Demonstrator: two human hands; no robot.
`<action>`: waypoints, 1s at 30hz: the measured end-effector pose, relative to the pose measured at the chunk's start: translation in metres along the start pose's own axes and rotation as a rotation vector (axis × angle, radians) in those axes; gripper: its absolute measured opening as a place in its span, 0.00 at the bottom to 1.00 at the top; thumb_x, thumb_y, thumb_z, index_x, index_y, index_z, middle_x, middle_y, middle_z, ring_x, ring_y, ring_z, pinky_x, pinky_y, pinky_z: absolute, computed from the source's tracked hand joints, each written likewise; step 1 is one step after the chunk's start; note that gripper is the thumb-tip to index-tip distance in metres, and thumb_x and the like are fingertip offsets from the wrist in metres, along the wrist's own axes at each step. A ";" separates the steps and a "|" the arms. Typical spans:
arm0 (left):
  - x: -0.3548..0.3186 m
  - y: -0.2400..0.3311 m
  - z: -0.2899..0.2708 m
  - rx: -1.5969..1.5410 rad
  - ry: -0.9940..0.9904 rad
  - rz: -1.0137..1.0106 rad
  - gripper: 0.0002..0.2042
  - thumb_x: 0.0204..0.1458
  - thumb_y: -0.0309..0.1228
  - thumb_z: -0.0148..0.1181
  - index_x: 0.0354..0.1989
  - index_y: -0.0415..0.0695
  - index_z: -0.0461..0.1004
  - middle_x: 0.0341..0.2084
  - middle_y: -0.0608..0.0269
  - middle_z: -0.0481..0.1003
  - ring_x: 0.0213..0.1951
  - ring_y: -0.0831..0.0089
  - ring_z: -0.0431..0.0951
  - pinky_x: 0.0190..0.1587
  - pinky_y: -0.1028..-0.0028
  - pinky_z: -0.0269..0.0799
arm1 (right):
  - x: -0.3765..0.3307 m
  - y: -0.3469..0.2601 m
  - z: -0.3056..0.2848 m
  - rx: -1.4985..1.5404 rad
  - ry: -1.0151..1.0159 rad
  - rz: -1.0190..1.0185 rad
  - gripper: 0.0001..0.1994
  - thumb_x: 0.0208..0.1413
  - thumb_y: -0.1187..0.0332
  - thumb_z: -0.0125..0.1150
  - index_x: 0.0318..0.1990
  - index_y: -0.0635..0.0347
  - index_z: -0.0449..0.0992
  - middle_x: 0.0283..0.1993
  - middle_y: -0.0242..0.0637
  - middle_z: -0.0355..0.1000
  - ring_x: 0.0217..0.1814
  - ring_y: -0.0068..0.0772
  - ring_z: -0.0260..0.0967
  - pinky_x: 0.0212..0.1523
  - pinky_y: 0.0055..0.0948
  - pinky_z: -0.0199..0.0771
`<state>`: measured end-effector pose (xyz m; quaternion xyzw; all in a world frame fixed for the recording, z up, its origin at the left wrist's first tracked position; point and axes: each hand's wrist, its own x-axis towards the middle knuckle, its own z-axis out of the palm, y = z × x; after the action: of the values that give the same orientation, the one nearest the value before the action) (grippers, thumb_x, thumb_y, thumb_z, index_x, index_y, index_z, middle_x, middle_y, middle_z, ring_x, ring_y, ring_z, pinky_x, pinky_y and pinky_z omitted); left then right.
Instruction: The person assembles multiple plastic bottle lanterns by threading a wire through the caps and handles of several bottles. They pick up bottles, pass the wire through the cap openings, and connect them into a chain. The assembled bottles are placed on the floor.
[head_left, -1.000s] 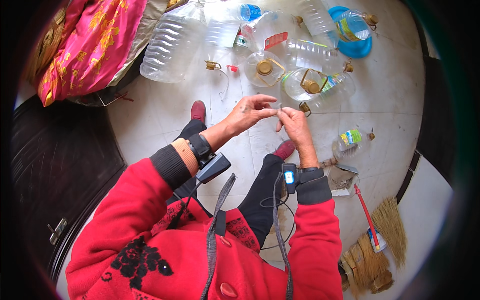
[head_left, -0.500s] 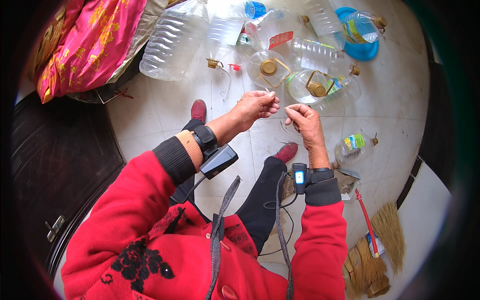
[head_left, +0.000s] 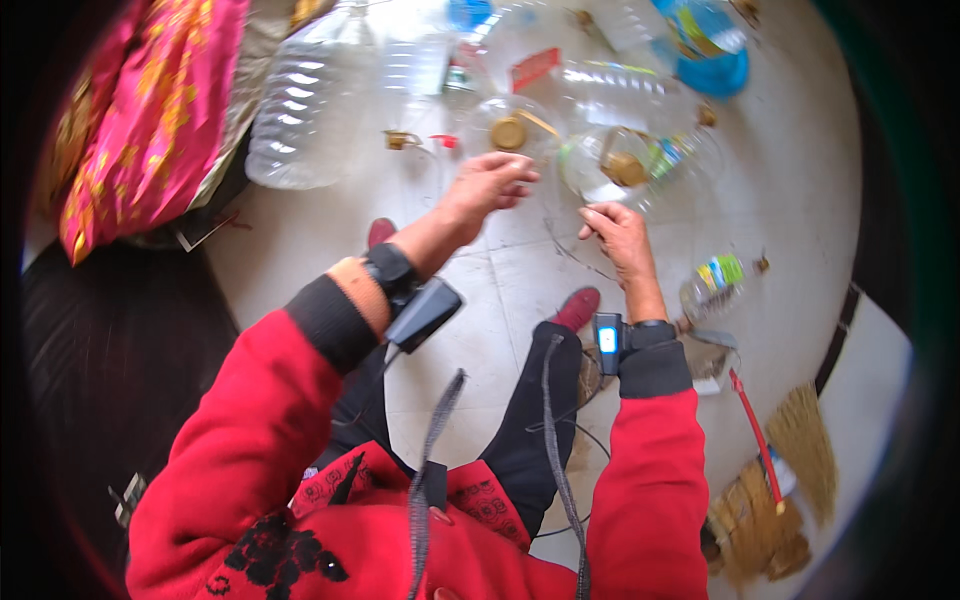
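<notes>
My left hand [head_left: 488,188] is raised over the floor, thumb and fingers closed together, just below an upright clear bottle [head_left: 507,132] with a brown cap and handle. To its right, my right hand [head_left: 622,235] pinches with thumb and forefinger, near another clear bottle [head_left: 622,170] with a brown cap. What either pinch holds is too small and blurred to make out. A thin dark string [head_left: 572,252] curves below and between the hands; whether it hangs from them or lies on the floor, I cannot tell.
Several large clear bottles [head_left: 312,115] lie ahead, with a blue basin [head_left: 720,72] at far right. A small red piece [head_left: 445,141] lies among them. One labelled bottle [head_left: 715,285] is at right, above straw brooms [head_left: 805,440] and a red stick [head_left: 757,440]. Pink flowered cloth [head_left: 150,120] hangs at left.
My hands have moved farther apart, the left going left and the right shifting slightly right. The whole view has also shifted a little.
</notes>
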<state>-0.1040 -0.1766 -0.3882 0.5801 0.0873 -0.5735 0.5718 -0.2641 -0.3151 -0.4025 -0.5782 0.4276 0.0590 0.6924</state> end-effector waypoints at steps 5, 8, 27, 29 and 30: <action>-0.005 -0.007 0.007 -0.007 -0.042 -0.047 0.10 0.51 0.34 0.52 0.39 0.43 0.70 0.30 0.65 0.74 0.27 0.82 0.71 0.30 0.84 0.66 | -0.028 0.021 -0.045 0.012 0.106 0.116 0.07 0.47 0.67 0.57 0.30 0.61 0.73 0.18 0.28 0.68 0.13 0.08 0.48 0.13 0.12 0.43; -0.012 -0.019 0.033 0.138 -0.138 -0.091 0.11 0.50 0.35 0.54 0.38 0.44 0.72 0.32 0.67 0.74 0.32 0.80 0.70 0.34 0.80 0.65 | -0.042 0.019 -0.057 0.072 0.180 0.222 0.07 0.48 0.66 0.56 0.29 0.60 0.72 0.18 0.27 0.68 0.14 0.08 0.48 0.12 0.13 0.43; 0.022 -0.100 0.093 0.170 -0.104 -0.109 0.12 0.51 0.35 0.53 0.36 0.39 0.73 0.24 0.70 0.71 0.26 0.84 0.66 0.31 0.84 0.62 | 0.020 0.177 -0.233 -0.152 0.482 -0.032 0.14 0.43 0.65 0.59 0.35 0.66 0.73 0.30 0.36 0.72 0.33 0.24 0.66 0.36 0.22 0.66; 0.028 -0.109 0.089 0.142 -0.103 -0.134 0.11 0.51 0.35 0.53 0.35 0.39 0.73 0.23 0.70 0.71 0.26 0.84 0.66 0.31 0.84 0.62 | 0.017 0.229 -0.290 -0.442 0.733 0.196 0.20 0.41 0.59 0.59 0.38 0.67 0.71 0.38 0.46 0.71 0.41 0.40 0.68 0.42 0.31 0.65; 0.030 -0.114 0.086 0.133 -0.102 -0.145 0.11 0.51 0.35 0.53 0.35 0.39 0.73 0.23 0.70 0.71 0.26 0.84 0.66 0.31 0.84 0.62 | 0.012 0.254 -0.314 -0.515 0.770 0.244 0.22 0.41 0.57 0.58 0.40 0.67 0.71 0.41 0.49 0.69 0.44 0.43 0.66 0.45 0.33 0.64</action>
<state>-0.2293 -0.2216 -0.4482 0.5790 0.0618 -0.6465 0.4929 -0.5677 -0.5048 -0.5902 -0.6563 0.6893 0.0252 0.3060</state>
